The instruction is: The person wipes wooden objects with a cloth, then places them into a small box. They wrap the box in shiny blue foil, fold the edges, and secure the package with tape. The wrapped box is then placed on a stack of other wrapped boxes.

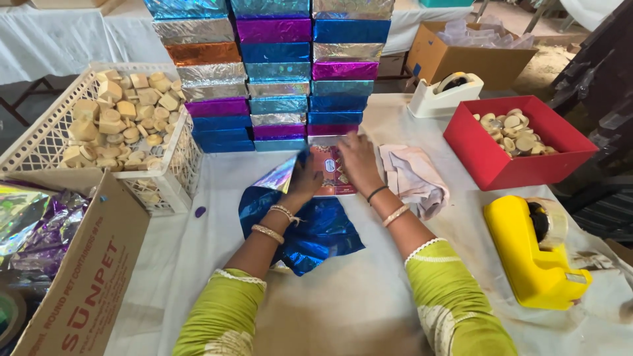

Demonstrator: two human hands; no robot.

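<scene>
A flat red box [330, 173] lies on a sheet of shiny blue foil paper [310, 227] in the middle of the white-covered table. My left hand [304, 179] presses the box's left edge, with foil folded up beside it. Over the box's right side rests my right hand [359, 163], fingers spread flat on it. Both wrists wear bangles, and my sleeves are green.
Stacks of foil-wrapped boxes [277, 72] stand behind. A white crate of pale sweets [119, 118] sits left; a red box of sweets [521, 142] right. Yellow tape dispenser [537, 254] near right, white dispenser [445, 92] behind, a pink cloth [415, 178], cardboard boxes [86, 277].
</scene>
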